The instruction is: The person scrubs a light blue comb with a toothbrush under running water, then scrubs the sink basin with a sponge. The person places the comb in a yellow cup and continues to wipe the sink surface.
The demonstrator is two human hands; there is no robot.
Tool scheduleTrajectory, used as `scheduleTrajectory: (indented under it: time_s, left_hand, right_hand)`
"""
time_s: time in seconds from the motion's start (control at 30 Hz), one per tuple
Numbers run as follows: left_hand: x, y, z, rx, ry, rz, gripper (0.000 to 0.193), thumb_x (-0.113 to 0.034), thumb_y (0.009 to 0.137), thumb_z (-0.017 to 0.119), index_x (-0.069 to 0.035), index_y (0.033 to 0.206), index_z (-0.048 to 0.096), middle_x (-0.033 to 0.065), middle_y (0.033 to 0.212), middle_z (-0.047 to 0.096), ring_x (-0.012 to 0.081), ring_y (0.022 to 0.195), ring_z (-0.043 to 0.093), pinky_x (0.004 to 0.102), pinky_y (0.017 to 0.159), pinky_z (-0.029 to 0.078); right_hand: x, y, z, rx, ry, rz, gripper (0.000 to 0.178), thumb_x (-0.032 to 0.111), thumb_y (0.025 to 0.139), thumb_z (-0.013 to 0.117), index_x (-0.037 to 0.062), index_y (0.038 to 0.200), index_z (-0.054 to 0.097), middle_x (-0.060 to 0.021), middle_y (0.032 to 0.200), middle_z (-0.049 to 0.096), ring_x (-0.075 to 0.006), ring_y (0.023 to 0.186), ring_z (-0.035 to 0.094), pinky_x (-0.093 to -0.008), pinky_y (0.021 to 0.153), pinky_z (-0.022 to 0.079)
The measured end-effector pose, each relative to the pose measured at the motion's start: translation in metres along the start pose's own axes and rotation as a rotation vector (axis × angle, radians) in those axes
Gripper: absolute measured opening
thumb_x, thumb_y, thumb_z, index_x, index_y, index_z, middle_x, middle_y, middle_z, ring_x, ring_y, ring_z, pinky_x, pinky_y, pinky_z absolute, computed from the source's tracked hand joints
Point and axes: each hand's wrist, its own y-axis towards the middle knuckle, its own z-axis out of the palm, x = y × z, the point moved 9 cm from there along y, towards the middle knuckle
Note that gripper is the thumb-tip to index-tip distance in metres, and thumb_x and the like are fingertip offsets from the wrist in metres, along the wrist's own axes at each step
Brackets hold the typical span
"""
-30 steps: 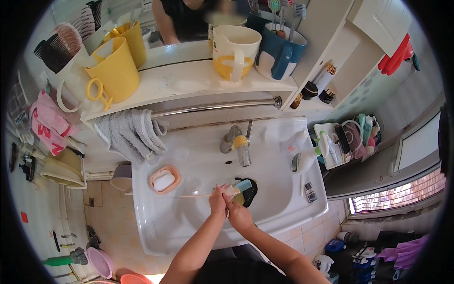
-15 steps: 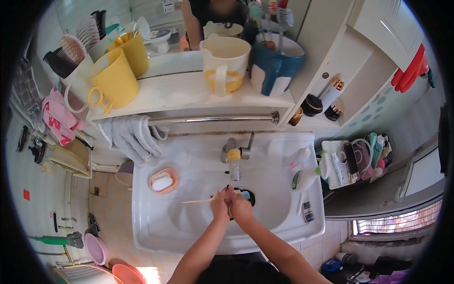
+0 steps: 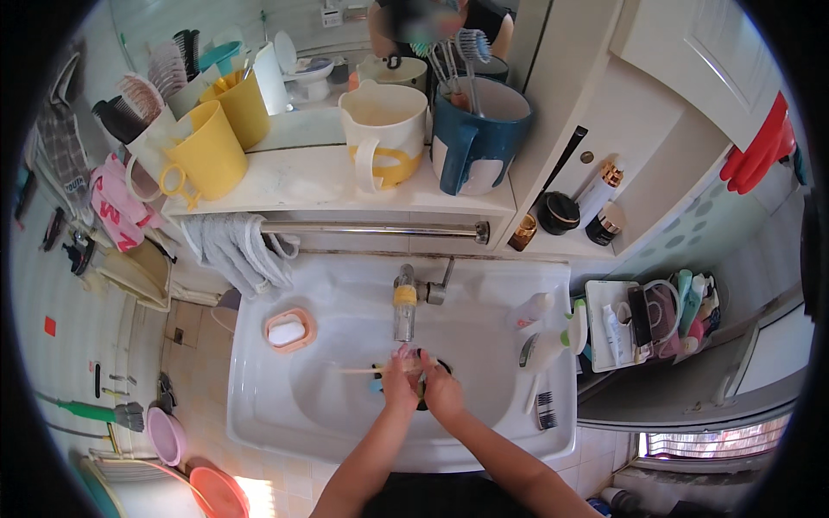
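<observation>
Take the faucet (image 3: 404, 318), mounted at the rear of the white sink (image 3: 276, 423), as the reference point. The left hand (image 3: 398, 389) and the right hand (image 3: 441, 393) are positioned in front of the faucet, near its clear spout, side by side with fingers curled inward and nearly closed. The thin pale stick (image 3: 356, 371) projects from the outer side of the left hand, forward and left of the faucet; the fingers cover its inner end, so which hand grips it cannot be told. The area between the fingertips is blurred. A black object (image 3: 446, 366) shows forward and right of the faucet, partly hidden by the right hand. A peach soap dish (image 3: 304, 342) carrying white soap (image 3: 287, 333) is located left of the faucet; a white bottle (image 3: 540, 352) stands right of the faucet.
</observation>
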Motion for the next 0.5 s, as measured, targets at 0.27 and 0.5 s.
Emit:
scheduleTrajectory:
  time_s: [0.27,0.5]
  left_hand:
    - [0.0,0.021,-0.013,0.147,0.141,-0.177,0.036,-0.032,0.089,0.052,-0.004,0.113,0.055,0.0084,0.098,0.062,0.0204,0.086,0.061,0.0318,0.071,0.05]
    - [-0.038,0.014,-0.019,0.031,0.181,-0.064,0.042,-0.036,0.092,0.046,-0.001,0.115,0.051,0.0142,0.103,0.06,0.0242,0.088,0.061,0.0368,0.077,0.052]
  right_hand:
    - [0.02,0.012,-0.005,-0.026,0.034,-0.082,0.055,0.004,0.076,0.05,0.014,0.13,0.043,-0.0138,0.087,0.059,-0.033,0.072,0.06,-0.0418,0.059,0.049]
    - [0.039,-0.007,0.009,0.036,-0.001,-0.004,0.054,0.002,0.078,0.046,0.014,0.131,0.042,-0.0143,0.085,0.058,-0.0333,0.073,0.06,-0.0429,0.059,0.049]
